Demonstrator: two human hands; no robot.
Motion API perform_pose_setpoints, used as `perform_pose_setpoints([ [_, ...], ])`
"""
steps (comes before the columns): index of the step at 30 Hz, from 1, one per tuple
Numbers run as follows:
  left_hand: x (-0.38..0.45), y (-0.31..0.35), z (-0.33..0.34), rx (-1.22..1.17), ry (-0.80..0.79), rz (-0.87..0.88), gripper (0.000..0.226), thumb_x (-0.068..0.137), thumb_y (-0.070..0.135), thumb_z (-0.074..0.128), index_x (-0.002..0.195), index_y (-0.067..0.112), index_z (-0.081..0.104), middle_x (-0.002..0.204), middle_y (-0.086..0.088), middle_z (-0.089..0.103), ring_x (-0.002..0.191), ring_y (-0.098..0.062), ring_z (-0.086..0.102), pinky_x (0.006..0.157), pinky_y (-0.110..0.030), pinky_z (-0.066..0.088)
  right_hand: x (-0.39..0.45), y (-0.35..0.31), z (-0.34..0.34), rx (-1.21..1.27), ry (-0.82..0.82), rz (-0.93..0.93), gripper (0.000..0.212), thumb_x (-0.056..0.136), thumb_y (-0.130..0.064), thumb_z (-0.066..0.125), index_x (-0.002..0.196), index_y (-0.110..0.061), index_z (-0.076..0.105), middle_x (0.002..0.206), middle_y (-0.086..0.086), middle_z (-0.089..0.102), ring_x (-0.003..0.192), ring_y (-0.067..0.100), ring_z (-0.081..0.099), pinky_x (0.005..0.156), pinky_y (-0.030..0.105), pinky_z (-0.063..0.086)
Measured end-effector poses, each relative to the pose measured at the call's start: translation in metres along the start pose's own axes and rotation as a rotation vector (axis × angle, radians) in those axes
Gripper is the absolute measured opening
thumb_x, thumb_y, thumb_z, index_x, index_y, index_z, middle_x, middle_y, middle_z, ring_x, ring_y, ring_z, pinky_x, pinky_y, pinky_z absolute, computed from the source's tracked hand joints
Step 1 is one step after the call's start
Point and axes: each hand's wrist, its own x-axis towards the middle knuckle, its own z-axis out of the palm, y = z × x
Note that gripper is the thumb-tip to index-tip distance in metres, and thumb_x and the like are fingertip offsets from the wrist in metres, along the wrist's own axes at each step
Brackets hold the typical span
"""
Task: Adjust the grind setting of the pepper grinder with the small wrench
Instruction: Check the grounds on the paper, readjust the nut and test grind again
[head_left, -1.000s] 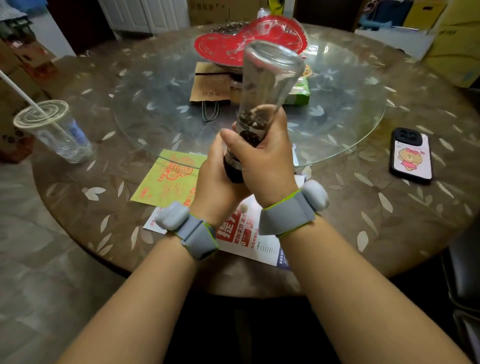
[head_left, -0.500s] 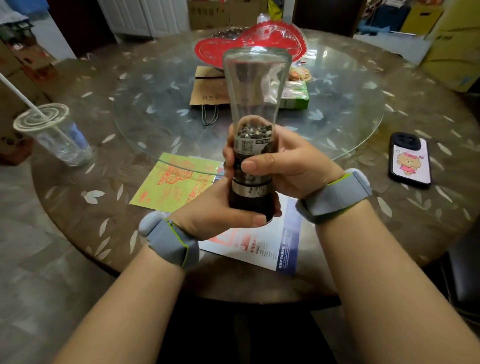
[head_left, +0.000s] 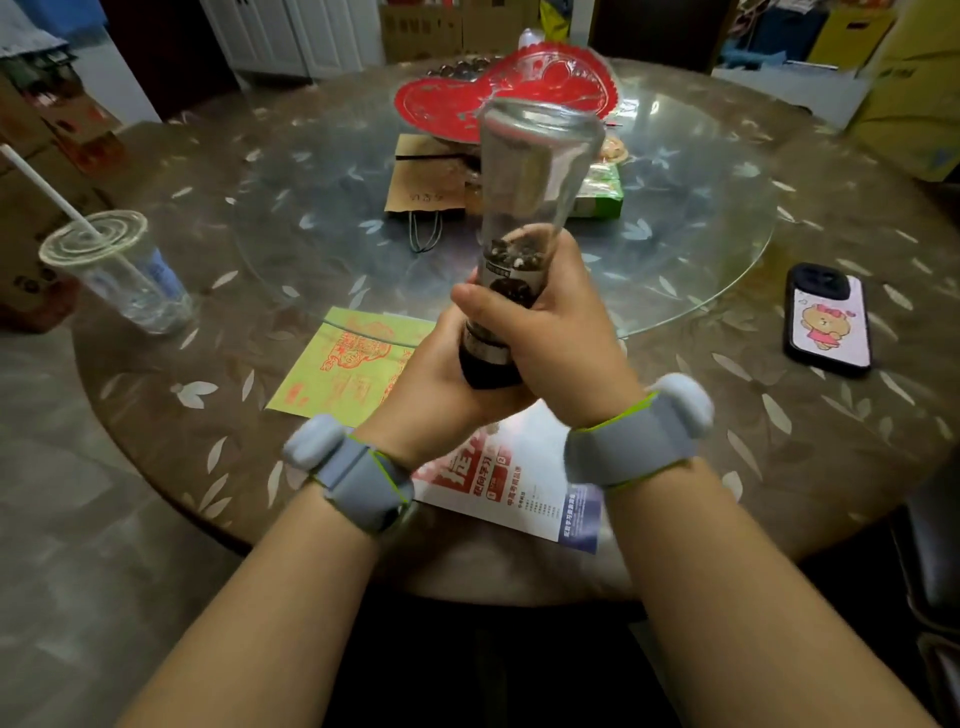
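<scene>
The pepper grinder (head_left: 519, 244) is held upside down in the air above the near edge of the tabletop (head_left: 779, 415), tilted slightly away; the right hand (head_left: 561, 343) is wrapped round its glass body, and the left hand (head_left: 441, 395) grips the dark grinding head below; no wrench is visible. The glass looks smooth, rigid and breakable, mostly empty so probably light; the firmer hold is likely low, near the metal band.

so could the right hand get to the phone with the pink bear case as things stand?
Probably not right away: the right hand is wrapped around the glass pepper grinder. The bear-case phone lies unobstructed on that side of the brown round table, once released.
</scene>
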Motion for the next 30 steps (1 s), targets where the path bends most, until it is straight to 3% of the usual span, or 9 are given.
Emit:
perform_pose_setpoints([
  [5, -0.016, 0.002, -0.021, -0.229, -0.513, -0.12, 0.031, 0.071, 0.002, 0.073, 0.101, 0.005, 0.064, 0.095, -0.006, 0.071, 0.093, -0.018, 0.068, 0.082, -0.026, 0.053, 0.008, -0.007, -0.029, 0.549, -0.755, 0.179, 0.049, 0.065, -0.004, 0.08, 0.105, -0.004, 0.05, 0.092, 0.017, 0.06, 0.085, 0.033, 0.06, 0.085, 0.045, 0.048],
  [7, -0.019, 0.003, -0.021, -0.295, -0.594, -0.128, 0.033, 0.069, 0.006, 0.071, 0.101, 0.01, 0.065, 0.096, -0.002, 0.071, 0.095, -0.018, 0.067, 0.083, -0.028, 0.053, 0.006, -0.007, -0.03, 0.585, -0.839, 0.168, 0.049, 0.068, -0.003, 0.078, 0.107, -0.002, 0.049, 0.092, 0.019, 0.058, 0.086, 0.034, 0.059, 0.086, 0.046, 0.047],
  [11, -0.012, 0.003, -0.011, -0.074, -0.217, -0.095, 0.041, 0.072, 0.003, 0.077, 0.109, 0.003, 0.06, 0.099, -0.011, 0.071, 0.093, -0.018, 0.069, 0.08, -0.029, 0.056, 0.004, -0.006, -0.02, 0.395, -0.484, 0.136, 0.041, 0.069, 0.001, 0.073, 0.101, -0.012, 0.052, 0.089, 0.009, 0.066, 0.085, 0.026, 0.063, 0.086, 0.041, 0.049],
  [15, -0.001, -0.002, 0.005, 0.12, 0.138, -0.017, 0.071, 0.068, 0.033, 0.08, 0.13, 0.027, 0.045, 0.112, 0.004, 0.069, 0.104, -0.01, 0.066, 0.088, -0.042, 0.056, -0.003, 0.004, 0.005, 0.087, 0.049, 0.03, 0.044, 0.067, -0.02, 0.078, 0.102, -0.014, 0.051, 0.094, 0.01, 0.067, 0.088, 0.022, 0.067, 0.088, 0.045, 0.054],
  [17, 0.002, -0.003, 0.012, 0.107, 0.237, -0.038, 0.086, 0.067, 0.056, 0.071, 0.14, 0.026, 0.038, 0.117, 0.006, 0.068, 0.108, -0.013, 0.065, 0.092, -0.041, 0.054, -0.009, 0.008, 0.019, 0.078, 0.198, -0.026, 0.043, 0.07, -0.021, 0.077, 0.102, -0.012, 0.049, 0.096, 0.015, 0.066, 0.086, 0.023, 0.066, 0.086, 0.045, 0.054],
  [19, 0.0, -0.003, 0.011, 0.158, 0.24, -0.045, 0.094, 0.065, 0.055, 0.068, 0.145, 0.023, 0.032, 0.123, 0.006, 0.065, 0.11, -0.013, 0.063, 0.095, -0.038, 0.052, -0.011, 0.009, 0.021, 0.103, 0.236, -0.039, 0.041, 0.071, -0.02, 0.076, 0.101, -0.013, 0.048, 0.096, 0.016, 0.066, 0.086, 0.023, 0.066, 0.086, 0.046, 0.054],
  [23, -0.005, 0.003, -0.013, 0.034, -0.107, -0.086, 0.065, 0.073, 0.006, 0.08, 0.129, 0.014, 0.048, 0.11, -0.004, 0.069, 0.1, -0.015, 0.068, 0.083, -0.04, 0.058, 0.002, 0.007, -0.011, 0.261, -0.185, 0.108, 0.047, 0.065, -0.012, 0.081, 0.101, -0.015, 0.052, 0.092, 0.009, 0.067, 0.09, 0.025, 0.066, 0.092, 0.046, 0.052],
  [27, -0.011, 0.012, -0.027, -0.218, -0.62, -0.136, 0.044, 0.068, 0.015, 0.083, 0.104, 0.002, 0.061, 0.095, -0.007, 0.07, 0.092, -0.019, 0.067, 0.082, -0.027, 0.052, 0.007, -0.005, -0.032, 0.713, -0.753, 0.194, 0.054, 0.065, -0.004, 0.081, 0.107, -0.004, 0.048, 0.093, 0.019, 0.059, 0.086, 0.033, 0.061, 0.085, 0.041, 0.051],
  [30, -0.011, 0.015, -0.025, -0.277, -0.656, -0.131, 0.05, 0.068, 0.02, 0.084, 0.106, 0.0, 0.059, 0.097, -0.009, 0.068, 0.095, -0.023, 0.067, 0.085, -0.031, 0.053, 0.005, -0.011, -0.03, 0.695, -0.78, 0.172, 0.052, 0.067, 0.001, 0.077, 0.108, -0.002, 0.046, 0.093, 0.019, 0.058, 0.084, 0.032, 0.061, 0.082, 0.039, 0.051],
])
